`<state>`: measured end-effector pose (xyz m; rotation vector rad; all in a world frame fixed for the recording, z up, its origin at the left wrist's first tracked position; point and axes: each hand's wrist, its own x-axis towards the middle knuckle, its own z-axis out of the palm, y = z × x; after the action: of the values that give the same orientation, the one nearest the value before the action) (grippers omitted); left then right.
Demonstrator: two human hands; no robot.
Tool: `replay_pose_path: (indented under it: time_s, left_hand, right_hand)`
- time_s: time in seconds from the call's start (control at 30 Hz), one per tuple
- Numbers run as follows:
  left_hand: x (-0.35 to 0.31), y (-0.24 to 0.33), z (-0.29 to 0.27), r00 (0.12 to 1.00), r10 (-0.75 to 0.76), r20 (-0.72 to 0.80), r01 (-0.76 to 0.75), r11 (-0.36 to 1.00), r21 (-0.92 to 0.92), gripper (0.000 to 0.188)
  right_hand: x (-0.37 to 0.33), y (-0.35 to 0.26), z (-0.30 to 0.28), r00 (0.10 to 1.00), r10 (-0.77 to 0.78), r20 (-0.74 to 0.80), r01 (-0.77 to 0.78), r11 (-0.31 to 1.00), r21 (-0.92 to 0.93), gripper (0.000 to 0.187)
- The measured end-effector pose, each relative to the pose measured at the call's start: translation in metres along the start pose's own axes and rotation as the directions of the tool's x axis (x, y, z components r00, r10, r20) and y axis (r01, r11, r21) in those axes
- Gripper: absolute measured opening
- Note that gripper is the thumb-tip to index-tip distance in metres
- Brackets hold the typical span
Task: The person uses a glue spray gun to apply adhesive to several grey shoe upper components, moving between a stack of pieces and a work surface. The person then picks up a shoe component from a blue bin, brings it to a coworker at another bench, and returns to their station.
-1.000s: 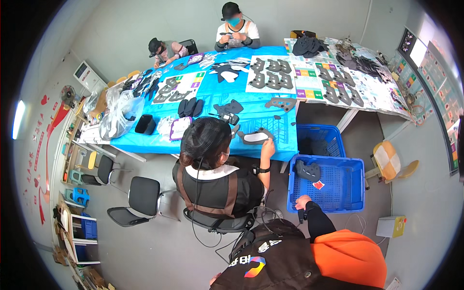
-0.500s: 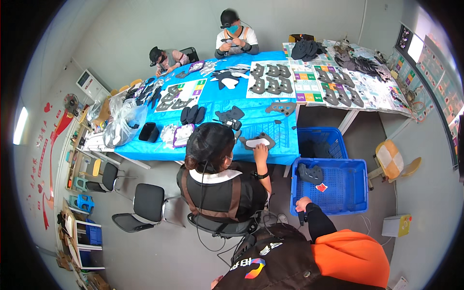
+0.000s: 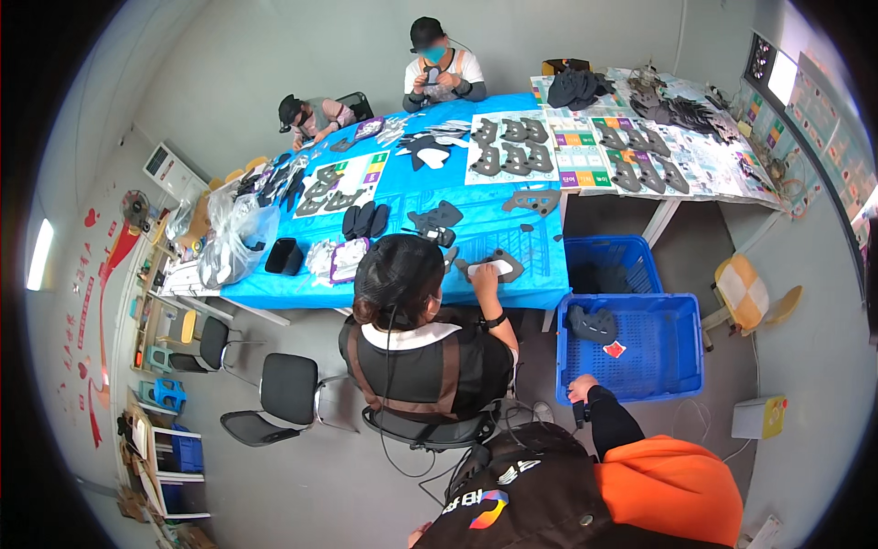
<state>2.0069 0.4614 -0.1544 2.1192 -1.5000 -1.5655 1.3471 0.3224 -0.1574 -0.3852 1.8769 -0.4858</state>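
My right hand [image 3: 581,389], in a black sleeve with a dark band at the wrist, is closed at the near left corner of a blue plastic crate [image 3: 631,392]. Its fingers look hooked over the rim. Inside the crate lie dark grey shaped pads [image 3: 593,324] and a small red-and-white slip [image 3: 615,349]. Only a sliver of my left hand [image 3: 419,534] shows at the lower edge, its fingers mostly cut off. Between the hands are my dark apron and orange sleeve.
A second blue crate [image 3: 611,249] stands behind the first. A seated co-worker [image 3: 412,352] works at the blue-covered table [image 3: 384,206], where grey pads lie in rows. Two people sit beyond. Black chairs [image 3: 285,389] stand left; a yellow-and-white stool [image 3: 743,291] stands right.
The whole view has shifted slightly. My right hand stays at the crate corner. The far co-worker in white has turned a dark piece upright, and the near co-worker's hand has shifted slightly over a white piece.
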Motion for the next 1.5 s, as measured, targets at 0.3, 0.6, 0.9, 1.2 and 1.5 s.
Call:
replay_pose_path:
  time_s: [0.3,0.6,0.9,1.2,1.5]
  left_hand:
    - [-0.016,0.002,-0.016,0.997,0.072,-0.002,-0.071,0.988,0.136,0.043]
    - [-0.011,-0.010,-0.007,1.000,0.016,0.015,-0.016,1.000,0.012,0.041]
    - [-0.019,-0.014,0.002,0.987,0.149,-0.057,-0.117,0.919,0.377,0.040]
    - [-0.022,-0.020,0.005,0.994,0.102,0.041,-0.104,0.992,0.072,0.042]
    - [-0.013,-0.017,0.011,0.978,-0.091,0.190,0.207,0.587,-0.783,0.041]
  right_hand:
    - [0.018,0.015,0.009,0.994,-0.097,0.051,0.101,0.992,-0.077,0.028]
    - [-0.004,0.021,0.006,1.000,0.002,0.003,-0.002,0.997,0.071,0.026]
    - [0.013,0.041,0.007,0.997,-0.025,-0.074,0.037,0.986,0.164,0.021]
    - [0.006,0.042,0.005,1.000,-0.013,-0.014,0.015,0.982,0.189,0.023]
    - [0.007,0.047,0.004,1.000,-0.010,-0.028,0.014,0.988,0.152,0.025]
